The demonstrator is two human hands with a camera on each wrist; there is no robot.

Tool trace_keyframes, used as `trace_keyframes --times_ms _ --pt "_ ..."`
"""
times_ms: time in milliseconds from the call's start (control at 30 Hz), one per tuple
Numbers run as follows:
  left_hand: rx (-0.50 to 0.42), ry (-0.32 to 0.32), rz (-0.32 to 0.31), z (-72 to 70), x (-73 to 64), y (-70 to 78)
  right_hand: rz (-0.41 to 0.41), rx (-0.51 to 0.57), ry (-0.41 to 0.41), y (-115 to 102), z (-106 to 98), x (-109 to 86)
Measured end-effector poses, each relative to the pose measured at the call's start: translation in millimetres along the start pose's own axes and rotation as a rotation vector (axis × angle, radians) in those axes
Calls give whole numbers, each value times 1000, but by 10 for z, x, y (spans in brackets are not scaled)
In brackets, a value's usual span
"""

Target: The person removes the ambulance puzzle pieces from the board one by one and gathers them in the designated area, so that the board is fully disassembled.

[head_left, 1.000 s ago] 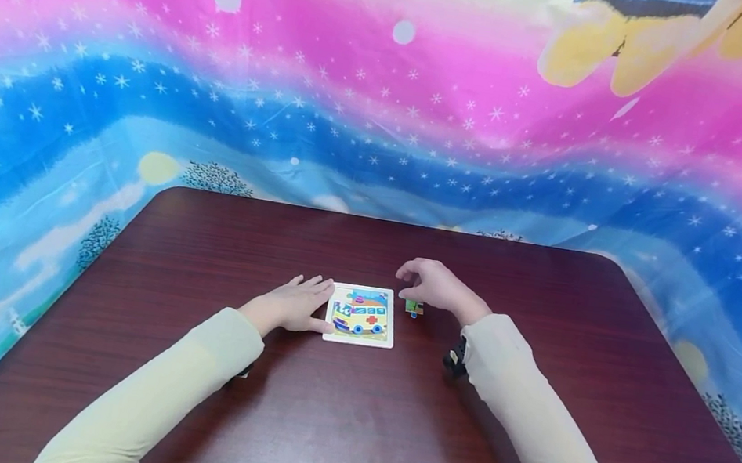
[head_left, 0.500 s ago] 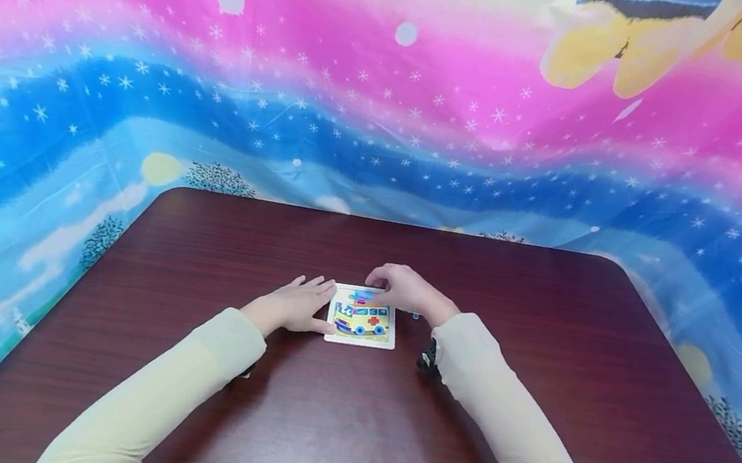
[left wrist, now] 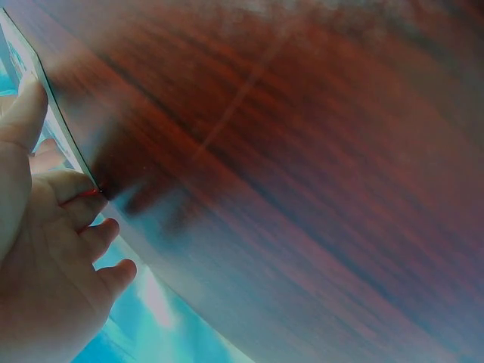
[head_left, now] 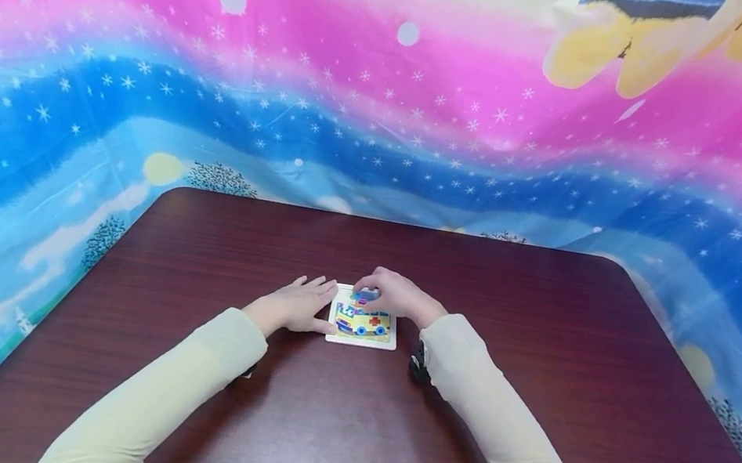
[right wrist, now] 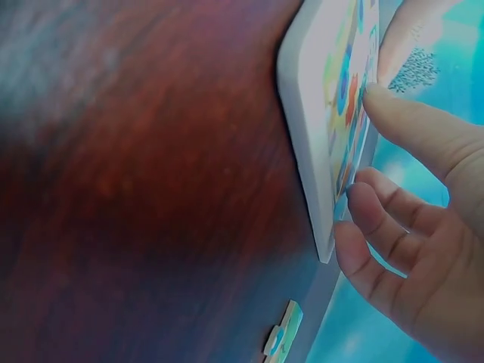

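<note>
A small square puzzle (head_left: pixel 361 342) with a white frame lies on the table, its picture a yellow ambulance van with a red cross. My left hand (head_left: pixel 295 305) rests flat at its left edge, fingers straight and spread, the thumb on the near left corner. Above the puzzle's far part, my right hand (head_left: pixel 397 296) bends its thumb and fingers round a blue puzzle piece (head_left: pixel 368 294). In the right wrist view, the thumb (right wrist: pixel 404 121) and fingertips (right wrist: pixel 363 204) are right at the picture surface. The palm covers the puzzle's far right corner in the head view.
A green loose puzzle piece (right wrist: pixel 287 333) lies on the brown table (head_left: pixel 342 433) beyond the frame in the right wrist view; my right hand hides it in the head view. A patterned pink and blue cloth (head_left: pixel 385 131) hangs behind the table.
My right hand has moved left, from above the loose piece beside the puzzle to over the puzzle, and its fingers have closed round the blue piece. My left hand stays at the frame.
</note>
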State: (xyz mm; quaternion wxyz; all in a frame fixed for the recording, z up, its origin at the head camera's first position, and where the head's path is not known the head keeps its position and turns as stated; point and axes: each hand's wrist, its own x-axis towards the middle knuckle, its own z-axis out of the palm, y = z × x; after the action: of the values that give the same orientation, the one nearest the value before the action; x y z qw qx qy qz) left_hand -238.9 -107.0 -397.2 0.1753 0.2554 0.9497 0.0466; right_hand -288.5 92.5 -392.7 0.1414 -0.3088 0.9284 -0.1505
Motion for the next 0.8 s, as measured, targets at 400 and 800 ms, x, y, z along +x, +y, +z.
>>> trace_keyframes --times_ms 400,800 --pt "-10 -2 -4 -21 -30 20 23 -10 -48 -11 8 37" --pt "-8 -8 -6 -4 -7 -1 25 80 -48 -1 25 63"
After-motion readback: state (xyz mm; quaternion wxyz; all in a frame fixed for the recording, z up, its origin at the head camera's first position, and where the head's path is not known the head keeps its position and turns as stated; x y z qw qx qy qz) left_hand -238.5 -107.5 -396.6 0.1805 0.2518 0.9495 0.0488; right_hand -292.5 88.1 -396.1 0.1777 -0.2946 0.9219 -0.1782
